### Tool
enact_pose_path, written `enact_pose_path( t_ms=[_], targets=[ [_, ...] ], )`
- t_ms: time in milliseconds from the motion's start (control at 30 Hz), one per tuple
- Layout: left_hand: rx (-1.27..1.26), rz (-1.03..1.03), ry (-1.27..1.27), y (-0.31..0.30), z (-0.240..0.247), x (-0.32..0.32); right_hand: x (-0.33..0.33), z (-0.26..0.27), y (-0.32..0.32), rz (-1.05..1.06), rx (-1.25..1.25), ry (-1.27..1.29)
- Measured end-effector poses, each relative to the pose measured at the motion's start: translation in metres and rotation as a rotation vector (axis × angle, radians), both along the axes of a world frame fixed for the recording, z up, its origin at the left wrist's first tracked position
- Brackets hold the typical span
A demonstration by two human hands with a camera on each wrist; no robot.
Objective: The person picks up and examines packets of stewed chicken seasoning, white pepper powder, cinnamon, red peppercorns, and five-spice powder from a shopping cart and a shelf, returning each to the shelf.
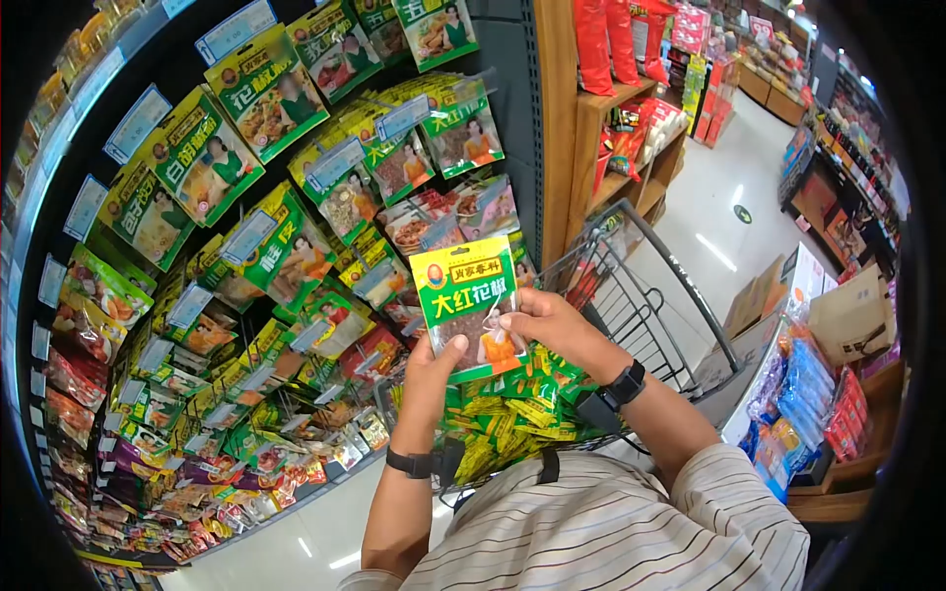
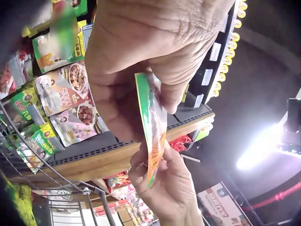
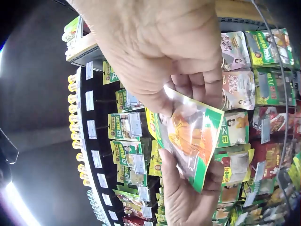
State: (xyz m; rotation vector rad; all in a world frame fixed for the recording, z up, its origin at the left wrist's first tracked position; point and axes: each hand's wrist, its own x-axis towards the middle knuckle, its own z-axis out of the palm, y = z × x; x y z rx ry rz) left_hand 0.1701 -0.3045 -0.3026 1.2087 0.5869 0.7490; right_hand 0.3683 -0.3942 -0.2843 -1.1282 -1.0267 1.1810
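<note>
Packet (image 1: 465,305) is upright in front of the rack (image 1: 246,246), above the cart (image 1: 650,295). Left hand (image 1: 432,366) fingers pinch its lower edge, and right hand (image 1: 552,323) fingers pinch its side. Gripping only the edges, clear of the label, should hold it flat and steady.

The packet (image 1: 465,305) sits between both hands, with the left hand (image 1: 434,369) below it and the right hand (image 1: 552,325) at its right edge. Behind and to the left hangs the rack of packets (image 1: 246,246). The cart (image 1: 641,305) stands beneath the hands, with a heap of packets (image 1: 512,414) in it. The wooden shelf (image 1: 591,128) stands right of the rack, and the cardboard boxes (image 1: 852,315) lie farther right.
</note>
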Motion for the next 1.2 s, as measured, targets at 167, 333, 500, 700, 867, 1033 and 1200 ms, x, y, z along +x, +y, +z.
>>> enact_pose_path(
  t_ms=[167, 333, 500, 700, 867, 1033, 1200],
  targets=[
    [0.023, 0.032, 0.060, 0.013, 0.007, 0.005, 0.011, -0.004, 0.015, 0.101, 0.031, -0.001],
    [0.125, 0.155, -0.017, 0.044, 0.026, 0.007, 0.035, 0.056, 0.044, -0.117, 0.030, -0.199],
    [0.088, 0.136, 0.048, 0.063, 0.048, 0.007, 0.066, 0.094, 0.107, -0.103, 0.223, -0.070],
    [0.148, 0.159, 0.000, 0.084, 0.036, 0.013, 0.077, 0.120, 0.180, -0.170, 0.266, 0.052],
    [0.164, 0.160, 0.062, 0.101, 0.023, 0.014, 0.079, 0.115, 0.209, -0.122, 0.350, 0.278],
    [0.239, 0.194, 0.087, 0.110, 0.029, 0.022, 0.085, 0.122, 0.199, -0.075, 0.357, 0.326],
    [0.309, 0.171, 0.069, 0.130, 0.026, 0.042, 0.088, 0.129, 0.197, -0.086, 0.355, 0.306]
  ],
)
